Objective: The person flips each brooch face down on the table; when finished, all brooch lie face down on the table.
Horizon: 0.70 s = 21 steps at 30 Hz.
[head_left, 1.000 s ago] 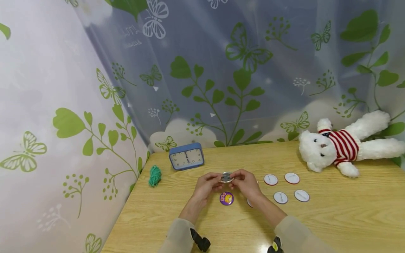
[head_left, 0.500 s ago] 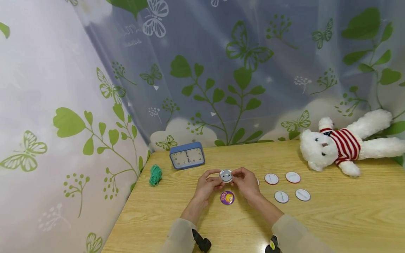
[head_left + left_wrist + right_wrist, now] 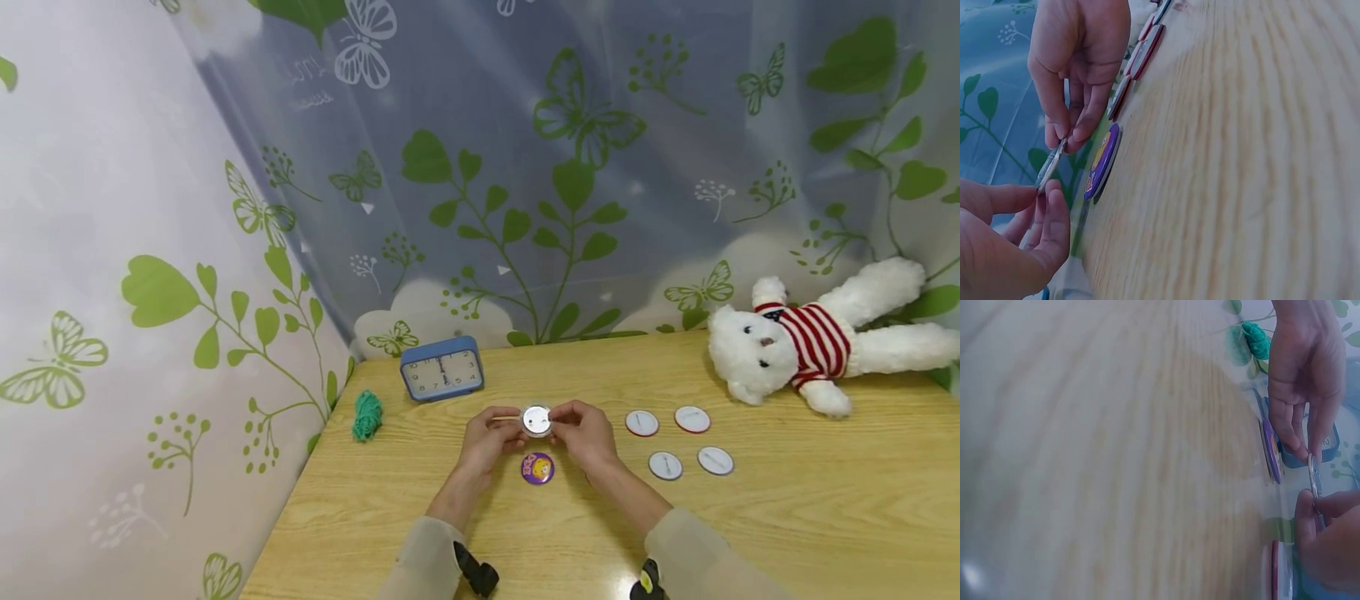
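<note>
Between both hands a round pin badge [image 3: 536,422] is held up above the table, its silvery back with the pin facing the head camera. The left hand [image 3: 489,442] pinches its left edge between thumb and fingers. On the opposite edge the right hand [image 3: 588,438] pinches it the same way. Seen edge-on in the left wrist view, the badge [image 3: 1051,165] spans the gap between the two sets of fingertips. A purple badge [image 3: 537,468] with a yellow cartoon figure lies face up on the table just below the hands. The held badge's front is hidden.
Several badges lie back side up to the right, including a red-rimmed badge [image 3: 642,423]. A blue clock [image 3: 442,370] and a bundle of green yarn [image 3: 367,416] stand at the back left. A white teddy bear [image 3: 821,343] lies at the back right of the wooden table [image 3: 825,517].
The held badge has tilted, so its back now catches the light and looks brighter. Both hands keep their pinch and have barely shifted.
</note>
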Available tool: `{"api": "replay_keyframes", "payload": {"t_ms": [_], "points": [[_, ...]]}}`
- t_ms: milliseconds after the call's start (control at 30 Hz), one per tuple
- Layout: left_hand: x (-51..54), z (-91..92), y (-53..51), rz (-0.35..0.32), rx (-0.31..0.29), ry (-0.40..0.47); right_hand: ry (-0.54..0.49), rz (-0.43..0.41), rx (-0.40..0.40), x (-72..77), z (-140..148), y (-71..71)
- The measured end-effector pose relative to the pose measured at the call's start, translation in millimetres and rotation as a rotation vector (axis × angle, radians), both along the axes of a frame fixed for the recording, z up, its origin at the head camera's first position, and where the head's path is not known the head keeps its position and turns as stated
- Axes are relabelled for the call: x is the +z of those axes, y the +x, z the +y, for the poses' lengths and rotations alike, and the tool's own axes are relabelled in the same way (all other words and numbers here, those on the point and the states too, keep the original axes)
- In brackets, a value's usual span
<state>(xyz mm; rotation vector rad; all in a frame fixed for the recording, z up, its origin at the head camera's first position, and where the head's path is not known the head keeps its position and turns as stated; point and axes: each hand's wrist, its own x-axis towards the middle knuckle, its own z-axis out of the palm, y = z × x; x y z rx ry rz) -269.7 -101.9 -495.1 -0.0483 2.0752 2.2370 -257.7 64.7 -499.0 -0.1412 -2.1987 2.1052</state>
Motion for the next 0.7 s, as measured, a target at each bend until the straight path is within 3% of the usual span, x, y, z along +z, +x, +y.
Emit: {"api": "replay_keyframes", "payload": {"t_ms": [267,500,700], "points": [[0.3,-0.3,1.2,0.020,0.005,-0.009,-0.028,0.010,0.012,-1.6,-1.4,-0.7],[-3.8,-1.0,-0.4,0.017,0.021,-0.033,0.015,-0.002,0.030,1.0,-1.5,1.7],[-3.6,0.3,0.1,0.026,0.046,-0.128,0.063,-0.065,0.057,4.3,-0.2,4.4]]}}
